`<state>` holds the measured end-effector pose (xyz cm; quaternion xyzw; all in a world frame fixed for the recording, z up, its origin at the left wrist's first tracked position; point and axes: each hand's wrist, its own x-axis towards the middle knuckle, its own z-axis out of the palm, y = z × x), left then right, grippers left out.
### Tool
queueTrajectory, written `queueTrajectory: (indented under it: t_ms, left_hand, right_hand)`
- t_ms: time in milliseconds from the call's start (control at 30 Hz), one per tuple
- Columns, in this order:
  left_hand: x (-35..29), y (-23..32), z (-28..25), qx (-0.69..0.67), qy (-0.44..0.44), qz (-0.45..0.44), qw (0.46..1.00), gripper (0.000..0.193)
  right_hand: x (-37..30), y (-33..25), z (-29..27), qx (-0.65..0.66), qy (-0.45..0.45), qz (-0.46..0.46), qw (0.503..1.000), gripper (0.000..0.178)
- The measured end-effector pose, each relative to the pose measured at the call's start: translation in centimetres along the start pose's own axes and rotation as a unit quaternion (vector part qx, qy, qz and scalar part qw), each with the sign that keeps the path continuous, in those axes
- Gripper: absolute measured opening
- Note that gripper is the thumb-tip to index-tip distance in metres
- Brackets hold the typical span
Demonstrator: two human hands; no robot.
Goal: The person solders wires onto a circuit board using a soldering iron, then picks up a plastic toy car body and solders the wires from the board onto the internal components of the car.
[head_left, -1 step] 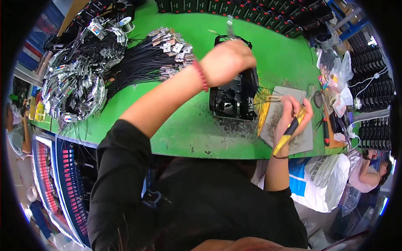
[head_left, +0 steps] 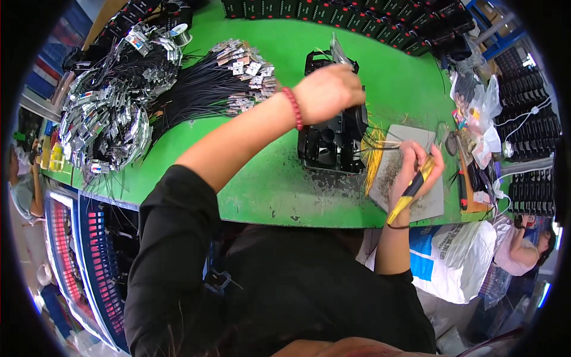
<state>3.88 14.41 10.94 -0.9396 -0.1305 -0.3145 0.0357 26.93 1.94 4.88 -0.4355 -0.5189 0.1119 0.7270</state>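
A black plastic housing (head_left: 327, 140) lies on the green bench in front of me, with dark parts and wires inside. My left hand (head_left: 331, 89), wearing a red bead bracelet, is over its upper half. The fingers are curled down and what they hold is hidden. A shiny, see-through strip (head_left: 339, 50) shows just beyond the knuckles. To the right, my right hand (head_left: 413, 175) is closed around a tool with a yellow and black handle (head_left: 410, 193). Thin light prongs or leads (head_left: 386, 144) reach from its fingertips towards dark wires at the housing's right side.
Bundled black cables (head_left: 196, 83) with silver connectors fill the bench's left. Yellow wires (head_left: 373, 163) lie beside a dirty grey pad (head_left: 425, 205) under my right hand. Black boxed units (head_left: 333, 15) line the far edge. Plastic bags (head_left: 485, 113) and tools are at the right.
My left hand has shifted slightly down and right, and the shiny strip beyond it has moved right. My right hand has barely moved.
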Motion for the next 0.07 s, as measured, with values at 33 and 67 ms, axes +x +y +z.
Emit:
queueTrajectory:
  t_ms: [33,67]
  left_hand:
    - [-0.38,-0.17,1.27,0.033,-0.071,-0.025,0.997,0.009]
    - [-0.26,0.10,1.55,0.065,-0.193,-0.081,0.976,0.012]
  right_hand:
    - [-0.31,0.43,-0.50,0.014,-0.017,-0.012,1.000,0.050]
    - [-0.46,0.81,-1.25,0.023,-0.031,-0.024,0.999,0.049]
